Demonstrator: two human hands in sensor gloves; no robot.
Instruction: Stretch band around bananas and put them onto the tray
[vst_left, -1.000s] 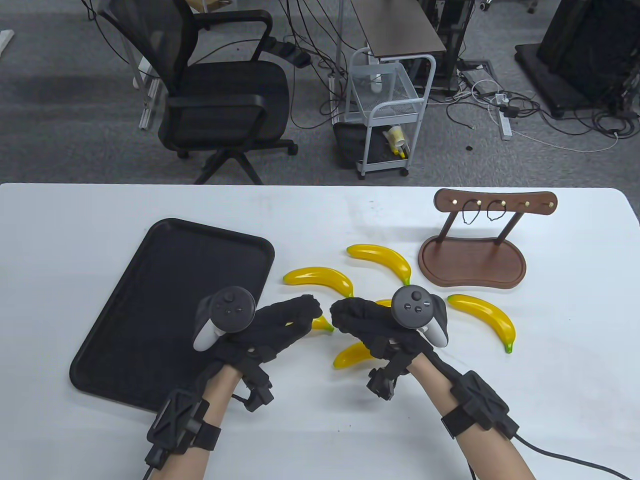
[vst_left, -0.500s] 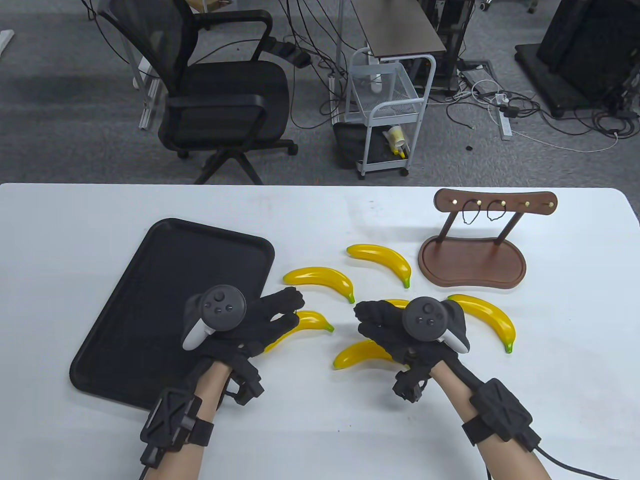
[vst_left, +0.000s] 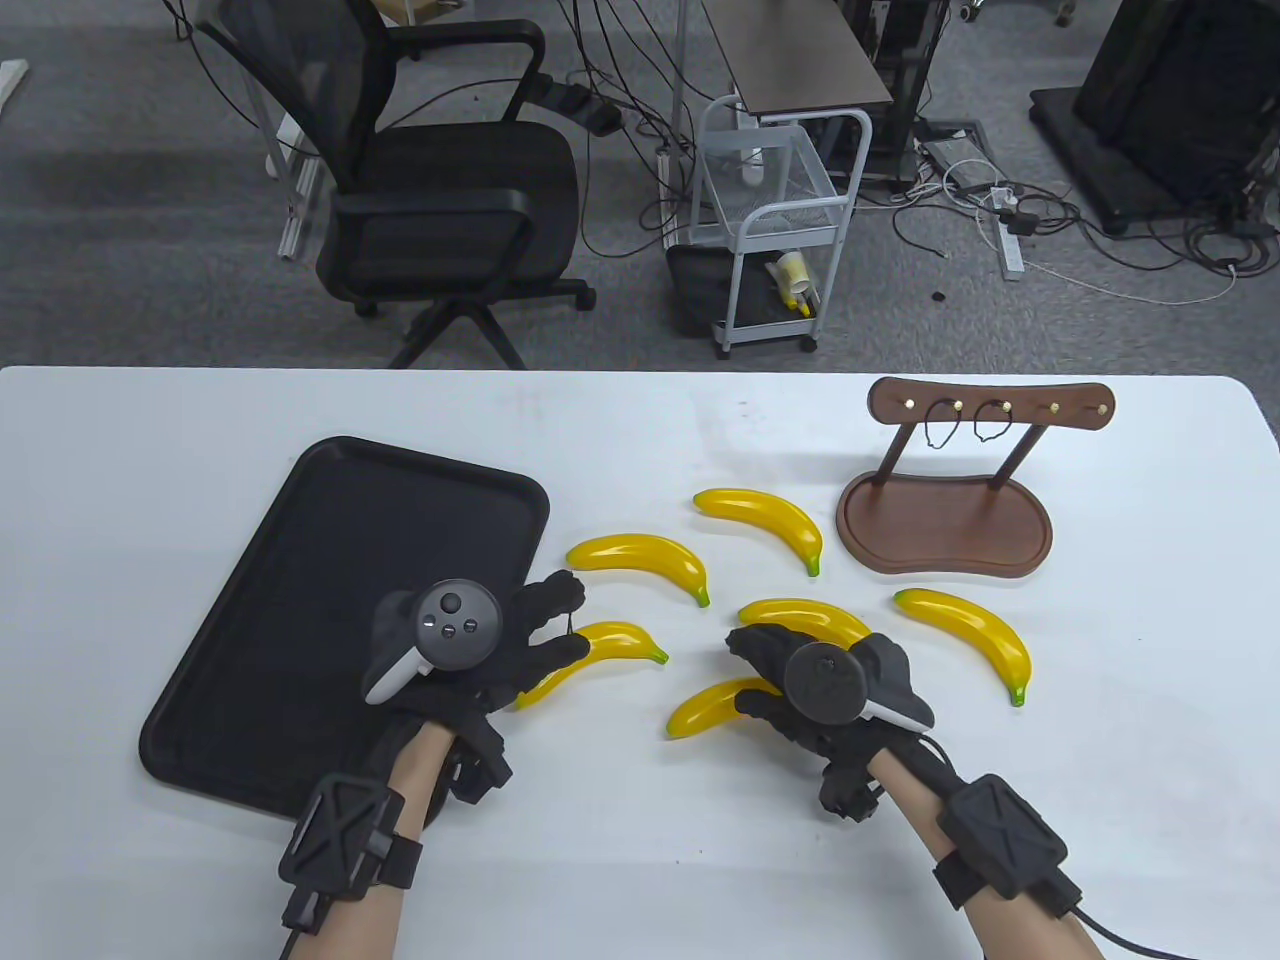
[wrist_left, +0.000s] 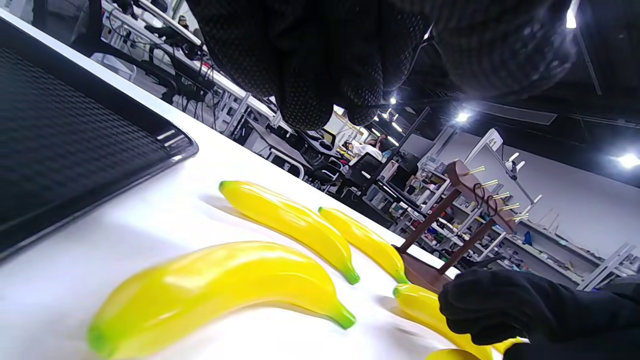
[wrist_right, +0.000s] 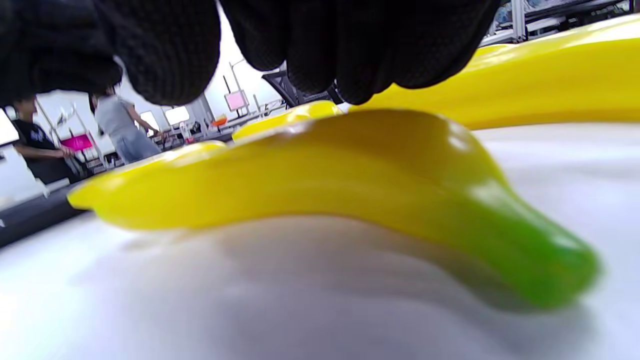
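Right hand (vst_left: 800, 672), fingers curled above but not gripping, hovers over nearest banana (vst_left: 705, 706), whose long axis runs toward eight o'clock.

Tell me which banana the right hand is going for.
The frontmost banana, nearest the person: the right hand hangs over its right end. The other five lie clear of that hand; one sits under the left hand's fingers.

Black knit gloves cover the left hand (vst_left: 520, 650) and right hand (vst_left: 800, 680), grey trackers strapped on top.
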